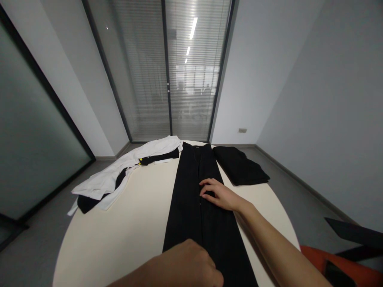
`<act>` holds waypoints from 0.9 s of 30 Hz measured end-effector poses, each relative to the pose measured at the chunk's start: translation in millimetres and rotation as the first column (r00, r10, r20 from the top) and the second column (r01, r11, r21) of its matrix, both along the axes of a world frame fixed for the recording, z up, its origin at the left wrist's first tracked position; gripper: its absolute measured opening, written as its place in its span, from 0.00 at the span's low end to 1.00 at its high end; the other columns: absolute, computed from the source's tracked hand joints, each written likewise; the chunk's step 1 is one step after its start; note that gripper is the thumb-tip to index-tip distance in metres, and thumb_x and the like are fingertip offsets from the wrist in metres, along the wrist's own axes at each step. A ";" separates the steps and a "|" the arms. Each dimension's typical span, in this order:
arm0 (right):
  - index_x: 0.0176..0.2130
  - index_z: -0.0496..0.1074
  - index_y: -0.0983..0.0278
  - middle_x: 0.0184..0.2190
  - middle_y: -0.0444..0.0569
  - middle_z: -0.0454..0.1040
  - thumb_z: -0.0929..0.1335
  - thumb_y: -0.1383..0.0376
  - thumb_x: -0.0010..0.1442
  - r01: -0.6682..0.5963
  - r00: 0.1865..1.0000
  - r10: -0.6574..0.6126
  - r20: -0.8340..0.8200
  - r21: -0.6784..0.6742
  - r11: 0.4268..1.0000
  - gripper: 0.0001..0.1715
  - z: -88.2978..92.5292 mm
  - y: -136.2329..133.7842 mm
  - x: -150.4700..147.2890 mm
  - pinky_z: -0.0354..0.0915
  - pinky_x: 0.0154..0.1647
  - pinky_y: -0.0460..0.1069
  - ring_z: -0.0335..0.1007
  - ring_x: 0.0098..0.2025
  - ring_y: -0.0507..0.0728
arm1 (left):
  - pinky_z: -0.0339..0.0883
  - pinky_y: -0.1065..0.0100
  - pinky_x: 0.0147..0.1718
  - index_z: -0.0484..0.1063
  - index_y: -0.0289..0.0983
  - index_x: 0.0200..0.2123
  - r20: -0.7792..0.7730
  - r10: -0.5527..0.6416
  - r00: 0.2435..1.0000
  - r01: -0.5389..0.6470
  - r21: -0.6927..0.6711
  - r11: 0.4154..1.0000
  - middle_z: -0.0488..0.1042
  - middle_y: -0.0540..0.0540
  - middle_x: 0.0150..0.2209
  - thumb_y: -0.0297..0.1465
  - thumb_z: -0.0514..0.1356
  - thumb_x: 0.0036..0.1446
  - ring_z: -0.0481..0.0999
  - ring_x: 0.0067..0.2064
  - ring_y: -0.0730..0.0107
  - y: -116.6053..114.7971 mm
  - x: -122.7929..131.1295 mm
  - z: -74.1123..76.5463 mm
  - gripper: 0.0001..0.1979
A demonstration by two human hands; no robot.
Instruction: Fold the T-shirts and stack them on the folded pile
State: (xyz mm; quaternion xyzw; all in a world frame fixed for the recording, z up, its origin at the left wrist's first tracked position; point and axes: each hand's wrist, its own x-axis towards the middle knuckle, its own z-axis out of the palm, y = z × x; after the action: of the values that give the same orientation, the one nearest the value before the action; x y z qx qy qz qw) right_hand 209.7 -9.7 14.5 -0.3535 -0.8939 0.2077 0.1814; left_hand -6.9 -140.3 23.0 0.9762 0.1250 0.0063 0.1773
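Observation:
A pair of black trousers (187, 199) lies lengthwise on the table, waistband at the far end and legs side by side towards me. My right hand (220, 194) rests on the right leg, with its fingers apart and bent, tips at the inner edge by the gap between the legs. Low in the view, my left hand (191, 265) is over the near part of the trousers. Its fingers are curled under, and whether cloth is between them is hidden.
White and black garments (128, 167) lie loosely along the left side of the round white table (140, 223). Folded black clothing (239, 165) sits at the right. An orange chair (317, 259) stands at the lower right; glass panels with blinds (143, 79) are behind.

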 end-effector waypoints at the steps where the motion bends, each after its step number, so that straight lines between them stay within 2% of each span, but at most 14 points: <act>1: 0.44 0.78 0.58 0.56 0.52 0.68 0.65 0.59 0.67 -0.003 1.000 0.003 0.002 0.002 1.000 0.12 -0.5 0.2 0.2 0.60 0.63 0.57 0.65 0.59 0.60 | 0.50 0.69 0.20 0.73 0.39 0.33 -0.014 0.006 1.000 -0.006 0.011 1.000 0.79 0.53 0.29 0.29 0.65 0.60 0.77 0.30 0.71 -0.9 0.6 -0.6 0.04; 6: 0.45 0.78 0.57 0.57 0.51 0.69 0.66 0.58 0.67 -0.008 1.000 0.008 0.008 0.003 1.000 0.12 -4.1 2.2 2.2 0.60 0.63 0.57 0.65 0.59 0.60 | 0.47 0.68 0.18 0.73 0.41 0.34 -0.072 0.044 0.996 -0.040 0.056 0.998 0.78 0.52 0.26 0.31 0.65 0.60 0.77 0.27 0.69 -2.5 2.4 3.4 0.03; 11: 0.45 0.78 0.57 0.56 0.51 0.70 0.67 0.59 0.66 -0.003 1.000 0.003 0.007 -0.006 1.000 0.12 -3.5 2.1 2.1 0.59 0.63 0.58 0.65 0.59 0.61 | 0.49 0.68 0.19 0.74 0.42 0.36 -0.039 0.039 0.998 -0.039 0.017 0.999 0.79 0.53 0.32 0.29 0.65 0.60 0.79 0.33 0.69 0.1 1.0 9.6 0.02; 18: 0.45 0.78 0.58 0.56 0.52 0.70 0.67 0.60 0.65 -0.002 1.000 0.002 0.003 -0.014 1.000 0.11 -3.0 2.1 2.2 0.60 0.63 0.58 0.65 0.59 0.61 | 0.47 0.69 0.19 0.75 0.42 0.34 -0.065 0.049 0.997 -0.050 -0.008 0.999 0.78 0.55 0.29 0.28 0.65 0.59 0.77 0.31 0.71 0.8 0.5 12.3 0.03; 22: 0.45 0.79 0.59 0.55 0.53 0.71 0.68 0.61 0.65 -0.017 1.000 0.017 -0.011 -0.009 1.000 0.11 -6.5 3.9 3.7 0.60 0.63 0.58 0.66 0.58 0.61 | 0.49 0.68 0.20 0.75 0.41 0.33 -0.007 0.042 0.999 -0.042 0.022 0.999 0.78 0.55 0.29 0.28 0.66 0.58 0.76 0.31 0.72 0.2 1.6 15.4 0.03; 27: 0.46 0.79 0.58 0.55 0.52 0.71 0.69 0.62 0.64 -0.025 0.999 0.024 -0.029 -0.020 1.000 0.11 -7.6 4.3 3.4 0.60 0.63 0.57 0.66 0.59 0.61 | 0.53 0.70 0.22 0.74 0.40 0.34 0.037 0.002 0.999 0.000 -0.056 0.998 0.78 0.55 0.31 0.26 0.65 0.59 0.76 0.33 0.74 1.9 0.7 18.3 0.04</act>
State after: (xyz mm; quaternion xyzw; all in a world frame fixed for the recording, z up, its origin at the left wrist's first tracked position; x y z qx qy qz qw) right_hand 213.2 -5.4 6.9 -0.3414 -0.8932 0.2240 0.1883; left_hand -6.2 -138.4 41.3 0.9705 0.1223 0.0210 0.2068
